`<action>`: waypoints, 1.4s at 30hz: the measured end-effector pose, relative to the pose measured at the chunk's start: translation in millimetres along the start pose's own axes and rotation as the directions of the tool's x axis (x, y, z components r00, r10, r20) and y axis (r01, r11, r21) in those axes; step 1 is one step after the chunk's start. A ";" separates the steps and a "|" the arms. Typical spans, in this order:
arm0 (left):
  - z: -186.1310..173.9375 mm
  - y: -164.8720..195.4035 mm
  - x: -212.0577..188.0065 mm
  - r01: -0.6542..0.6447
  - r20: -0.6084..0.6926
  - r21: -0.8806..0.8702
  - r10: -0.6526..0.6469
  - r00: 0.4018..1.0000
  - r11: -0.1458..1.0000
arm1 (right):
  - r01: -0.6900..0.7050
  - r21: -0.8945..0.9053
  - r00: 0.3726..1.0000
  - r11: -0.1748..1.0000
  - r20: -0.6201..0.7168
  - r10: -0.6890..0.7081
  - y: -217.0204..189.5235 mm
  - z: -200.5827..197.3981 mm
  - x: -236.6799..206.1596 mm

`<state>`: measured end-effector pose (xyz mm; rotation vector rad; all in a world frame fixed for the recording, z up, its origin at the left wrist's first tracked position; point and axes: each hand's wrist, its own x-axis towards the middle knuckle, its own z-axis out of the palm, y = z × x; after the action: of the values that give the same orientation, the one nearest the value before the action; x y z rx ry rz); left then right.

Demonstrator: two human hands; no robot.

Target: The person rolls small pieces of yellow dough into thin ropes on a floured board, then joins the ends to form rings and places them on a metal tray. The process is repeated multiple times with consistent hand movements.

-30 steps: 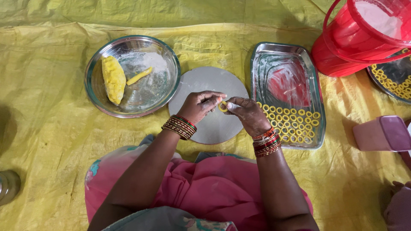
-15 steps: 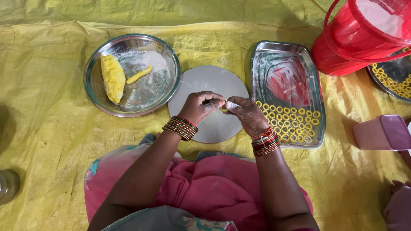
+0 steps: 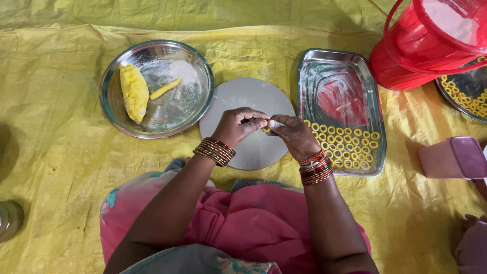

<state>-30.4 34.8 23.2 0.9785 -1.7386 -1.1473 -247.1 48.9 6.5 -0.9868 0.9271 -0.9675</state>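
Hands meet over the round grey board [image 3: 248, 109], which lies on the yellow plastic sheet [image 3: 61, 152] spread on the floor. Left hand [image 3: 239, 126] and right hand [image 3: 293, 136] have fingertips pressed together on one small yellow dough ring [image 3: 266, 129]; both grips pinch it from opposite sides, just above the board.

Handling, as a judgement: ring looks soft, very light, easily squashed or torn. Best held by light fingertip pinch at the join, not squeezed across the loop.

Nearby:
- round steel plate [image 3: 195, 109] left of the board, with a lump of yellow dough [image 3: 134, 92] and a thin rolled dough strip [image 3: 164, 89]
- rectangular steel tray [image 3: 314, 66] right of the board, rows of finished yellow rings [image 3: 345, 147] in its near half
- red plastic bucket [image 3: 431, 45] at top right, cut off by the frame
- second dark plate with rings [image 3: 469, 94] behind the bucket, mostly hidden
- pink object [image 3: 454, 158] at right edge, kind unclear

Fingers cover most of the ring; whether its ends are closed can't be made out. Metal object at bottom left is cropped, unidentifiable.
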 end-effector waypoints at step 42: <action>1.3 -2.5 -1.4 0.164 0.017 -0.169 -0.163 0.986 0.972 | -0.068 -0.011 0.997 0.998 -0.023 0.068 -9.7 -6.1 -4.1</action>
<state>-30.6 35.8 20.2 1.0294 -1.5556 -1.3794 -256.0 48.9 14.8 -0.9499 0.9803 -0.9187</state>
